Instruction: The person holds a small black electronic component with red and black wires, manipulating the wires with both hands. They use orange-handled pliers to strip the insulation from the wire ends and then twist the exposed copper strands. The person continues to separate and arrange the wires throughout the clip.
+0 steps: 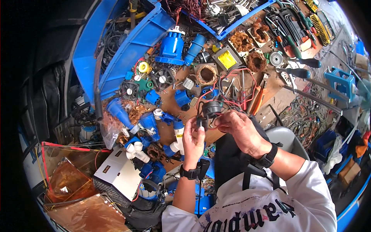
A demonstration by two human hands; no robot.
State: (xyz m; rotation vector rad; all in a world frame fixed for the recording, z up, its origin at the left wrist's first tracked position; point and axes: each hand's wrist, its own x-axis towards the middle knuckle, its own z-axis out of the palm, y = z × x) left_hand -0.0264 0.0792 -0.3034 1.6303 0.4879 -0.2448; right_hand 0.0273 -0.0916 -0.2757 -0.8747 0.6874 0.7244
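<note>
In the middle of the view, my left hand [193, 137] grips a small black part [201, 122] with its thumb pressed on it. Just right of it, my right hand [237, 131] is closed, fingertips pinched near the black part and some wires; what exactly they hold is too small to make out. A dark round component [212, 108] sits directly above my fingertips, with red and black wires [241, 109] looping from it over the wooden bench [174, 96]. Orange-handled pliers [258, 97] lie behind my right hand.
A blue crate [127, 46] stands back left, another [223, 31] at top. Blue and white fittings [150, 127], rusty plates [255, 60] and hand tools [288, 33] crowd the bench. A white box [118, 176] is lower left. A grey bin [288, 137] stands right of my lap.
</note>
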